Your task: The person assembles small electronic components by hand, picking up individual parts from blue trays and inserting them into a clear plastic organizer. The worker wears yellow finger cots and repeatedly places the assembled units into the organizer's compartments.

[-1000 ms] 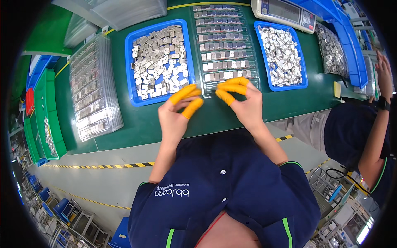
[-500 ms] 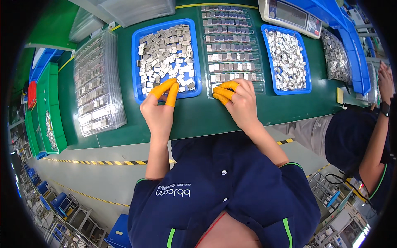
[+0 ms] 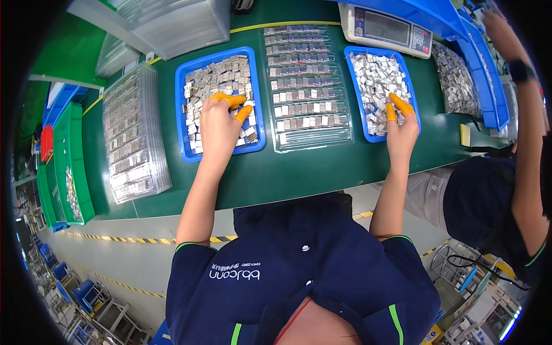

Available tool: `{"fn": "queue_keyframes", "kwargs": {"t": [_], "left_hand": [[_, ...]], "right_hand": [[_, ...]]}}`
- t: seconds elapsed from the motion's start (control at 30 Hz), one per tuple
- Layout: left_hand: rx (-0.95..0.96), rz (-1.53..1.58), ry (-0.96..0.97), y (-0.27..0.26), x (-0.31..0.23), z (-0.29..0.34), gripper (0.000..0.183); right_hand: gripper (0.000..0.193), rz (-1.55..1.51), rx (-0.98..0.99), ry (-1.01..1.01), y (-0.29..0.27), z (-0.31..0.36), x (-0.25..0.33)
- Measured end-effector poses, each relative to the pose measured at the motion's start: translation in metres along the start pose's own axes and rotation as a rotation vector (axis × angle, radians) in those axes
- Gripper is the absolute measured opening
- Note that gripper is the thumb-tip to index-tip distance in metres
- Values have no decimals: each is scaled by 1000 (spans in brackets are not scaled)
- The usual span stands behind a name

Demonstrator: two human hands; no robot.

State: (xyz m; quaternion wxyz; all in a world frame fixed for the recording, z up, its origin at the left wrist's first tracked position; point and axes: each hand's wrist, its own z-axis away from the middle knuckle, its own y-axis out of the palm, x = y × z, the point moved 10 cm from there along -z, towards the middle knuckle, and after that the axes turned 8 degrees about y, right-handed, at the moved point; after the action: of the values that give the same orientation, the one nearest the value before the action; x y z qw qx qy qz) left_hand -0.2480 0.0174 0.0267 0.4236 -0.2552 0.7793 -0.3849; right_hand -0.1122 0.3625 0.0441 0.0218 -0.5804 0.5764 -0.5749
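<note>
Over the left blue tray (image 3: pixel 260 115) of small silver metal connector shells (image 3: pixel 215 77), my left hand (image 3: pixel 221 123) reaches in from the front. Its thumb and fingers wear yellow finger cots and stand a little apart, with no piece visible between them. My right hand (image 3: pixel 402 129) is above the right blue tray (image 3: pixel 416 86), which holds small whitish-silver pieces (image 3: pixel 376 75). Its cot-covered thumb and finger are slightly apart near the pieces, holding nothing I can see. Between the trays lies a clear plastic blister tray (image 3: pixel 313 142) with several rows of connectors (image 3: pixel 305 95); its nearest slots are bare.
A stack of filled clear trays (image 3: pixel 135 138) lies at the left, beside green bins (image 3: pixel 75 149). A digital scale (image 3: pixel 385 31) stands behind the right tray. A bag of metal parts (image 3: pixel 457 77) lies farther right, near another person's arm (image 3: pixel 529 144).
My right hand has left the front of the blister tray and moved right over the right blue tray. My left hand has gone farther into the left tray. The view has shifted slightly.
</note>
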Motion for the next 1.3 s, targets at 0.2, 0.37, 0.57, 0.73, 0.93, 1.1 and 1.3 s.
{"fn": "queue_keyframes", "kwargs": {"t": [0.2,0.37,0.57,0.73,0.93,1.1,1.3], "left_hand": [[-30,149,-95,-4,5,1,16],[-158,649,-312,-2,24,19,18],[-104,1050,-555,12,14,39,27],[-89,1176,-580,20,7,44,25],[-24,1195,-540,23,-6,43,25],[1,1206,-490,27,-17,47,28],[75,1244,-476,36,-32,51,27]], "right_hand": [[26,5,137,28,16,-12,-3],[27,107,215,-103,39,-15,19],[23,110,205,-79,46,-23,7],[21,-75,62,96,19,-26,-10],[22,-607,90,357,11,-11,-9],[23,-910,-69,267,-5,8,10],[24,-1138,226,300,27,40,44]]}}
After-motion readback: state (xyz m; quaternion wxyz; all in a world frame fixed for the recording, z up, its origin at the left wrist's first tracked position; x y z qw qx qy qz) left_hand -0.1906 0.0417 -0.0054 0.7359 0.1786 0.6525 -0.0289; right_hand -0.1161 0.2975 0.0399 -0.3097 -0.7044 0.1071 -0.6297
